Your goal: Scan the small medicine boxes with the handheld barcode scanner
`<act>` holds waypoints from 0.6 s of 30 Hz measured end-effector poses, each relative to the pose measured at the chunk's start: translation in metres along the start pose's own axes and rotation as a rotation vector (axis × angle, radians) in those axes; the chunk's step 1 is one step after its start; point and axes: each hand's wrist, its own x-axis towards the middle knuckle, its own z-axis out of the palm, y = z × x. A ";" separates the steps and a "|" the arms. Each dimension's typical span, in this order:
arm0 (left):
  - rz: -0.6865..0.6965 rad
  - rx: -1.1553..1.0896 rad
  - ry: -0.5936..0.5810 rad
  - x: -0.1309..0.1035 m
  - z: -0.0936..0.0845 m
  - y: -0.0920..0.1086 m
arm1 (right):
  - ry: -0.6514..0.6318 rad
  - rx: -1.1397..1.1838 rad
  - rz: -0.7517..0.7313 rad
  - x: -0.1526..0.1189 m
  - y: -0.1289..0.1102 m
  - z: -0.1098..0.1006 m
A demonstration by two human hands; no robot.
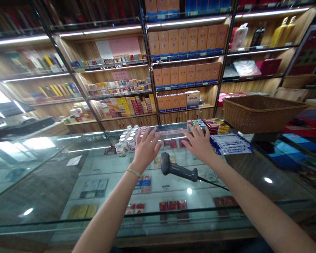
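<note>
Both hands are stretched out over a glass counter (100, 168), fingers spread and nothing in them. My left hand (146, 147), with a bracelet on its wrist, is just right of several small white-lidded containers (129, 137). My right hand (198, 144) is near small round tins (197, 123) and left of a pile of blue and white packets (231, 143). Between the forearms a dark handheld scanner (177, 168) lies on the glass, its cable running right. Whether either hand touches the counter, I cannot tell.
A brown wicker basket (263, 112) stands at the right, behind the packets. Red and yellow packs (216, 125) lie beside it. Under the glass are displayed boxes (173, 205). Lit shelves with orange boxes (183, 42) line the back.
</note>
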 end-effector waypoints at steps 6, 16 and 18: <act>-0.010 0.000 0.012 -0.020 0.011 -0.007 | -0.001 -0.004 0.004 -0.015 -0.010 0.005; -0.050 0.001 0.035 -0.032 0.019 -0.020 | 0.036 0.001 -0.064 -0.023 -0.022 0.013; -0.075 0.002 0.042 -0.033 0.017 -0.023 | 0.049 -0.004 -0.068 -0.023 -0.024 0.014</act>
